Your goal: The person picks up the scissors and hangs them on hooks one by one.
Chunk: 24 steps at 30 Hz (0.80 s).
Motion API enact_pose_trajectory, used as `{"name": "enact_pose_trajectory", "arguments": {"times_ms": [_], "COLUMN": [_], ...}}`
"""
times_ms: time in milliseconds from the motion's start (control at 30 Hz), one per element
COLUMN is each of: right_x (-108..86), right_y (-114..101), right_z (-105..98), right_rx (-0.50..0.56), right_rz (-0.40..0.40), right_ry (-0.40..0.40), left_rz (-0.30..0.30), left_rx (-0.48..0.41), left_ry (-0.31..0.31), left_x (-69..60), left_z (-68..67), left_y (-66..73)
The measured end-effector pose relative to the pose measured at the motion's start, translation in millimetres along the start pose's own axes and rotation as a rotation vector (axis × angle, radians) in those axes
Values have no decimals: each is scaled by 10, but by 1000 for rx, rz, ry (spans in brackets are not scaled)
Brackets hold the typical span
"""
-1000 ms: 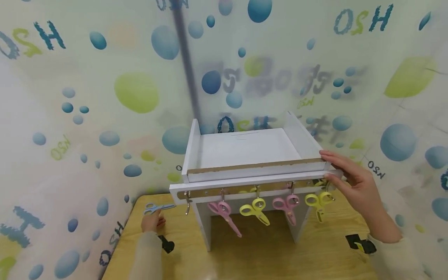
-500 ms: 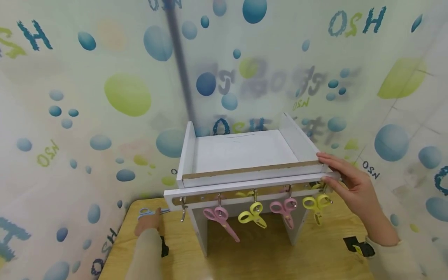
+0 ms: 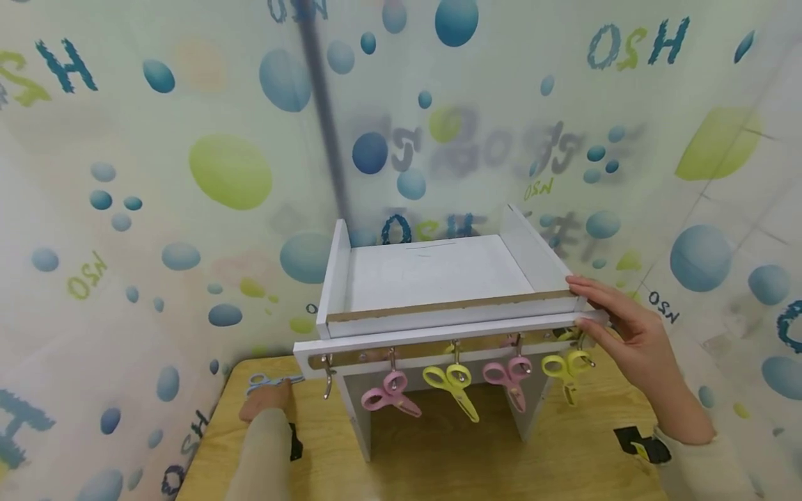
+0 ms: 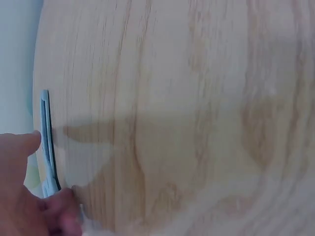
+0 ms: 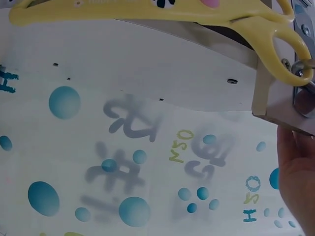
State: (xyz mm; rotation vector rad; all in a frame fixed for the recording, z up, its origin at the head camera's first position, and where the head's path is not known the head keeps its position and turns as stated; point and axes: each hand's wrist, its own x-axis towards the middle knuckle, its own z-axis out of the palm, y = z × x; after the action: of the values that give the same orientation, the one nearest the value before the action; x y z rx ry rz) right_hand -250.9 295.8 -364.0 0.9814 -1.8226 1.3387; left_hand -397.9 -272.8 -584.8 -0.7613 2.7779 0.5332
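Light-blue scissors (image 3: 260, 380) lie flat on the table at the left in the head view. My left hand (image 3: 266, 401) is at them, one fingertip touching the blade side; whether it pinches them cannot be told. In the left wrist view the lower part of these scissors (image 4: 47, 132) runs under my fingers (image 4: 64, 206). My right hand (image 3: 633, 337) grips the right end of the white shelf stand (image 3: 338, 328), thumb on the front board, fingers on top. Pink scissors (image 3: 391, 394) and yellow scissors (image 3: 454, 386) hang from metal hooks along the board.
More pink scissors (image 3: 510, 379) and yellow scissors (image 3: 567, 369) hang toward the right end. A bare hook (image 3: 328, 376) is at the left end. The stand is on a wooden table (image 3: 451, 459), close to a wall (image 3: 238, 83) patterned with bubbles.
The head view has shifted slightly. The leftmost pink scissors and the middle yellow scissors have swung on their hooks. The left fingertip sits slightly further right along the blue scissors; the right hand keeps its hold.
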Motion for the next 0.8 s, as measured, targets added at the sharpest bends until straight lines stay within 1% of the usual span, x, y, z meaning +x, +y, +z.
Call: {"name": "enact_pose_trajectory", "arguments": {"times_ms": [67, 133, 267, 367, 467, 567, 667, 733, 800], "right_x": [-10, -14, -1, 12, 15, 4, -3, -3, 1], "right_y": [6, 8, 7, -9, -28, -30, -21, -18, -16], "right_z": [-6, -8, -11, -13, -11, -3, 4, 3, -2], "right_rx": [-8, -6, 22, 9, 5, 28, 32, 10, -8], "right_rz": [10, 16, 15, 14, 18, 30, 33, 36, 35], "right_ry": [1, 2, -1, 2, 11, 12, 10, 8, 9], "left_rz": [-19, -39, -121, -164, -165, -169, -180, -184, -176], "left_rx": [2, -16, -144, -225, -277, -306, -295, -288, -276], "left_ry": [8, 19, 24, 16, 15, 39, 62, 78, 81], "left_x": [48, 107, 233, 286, 322, 335, 351, 370, 389], "left_z": [28, 67, 161, 237, 291, 315, 323, 325, 321], "left_y": [20, 27, 6, -10, -13, -18, -29, -31, -25]}}
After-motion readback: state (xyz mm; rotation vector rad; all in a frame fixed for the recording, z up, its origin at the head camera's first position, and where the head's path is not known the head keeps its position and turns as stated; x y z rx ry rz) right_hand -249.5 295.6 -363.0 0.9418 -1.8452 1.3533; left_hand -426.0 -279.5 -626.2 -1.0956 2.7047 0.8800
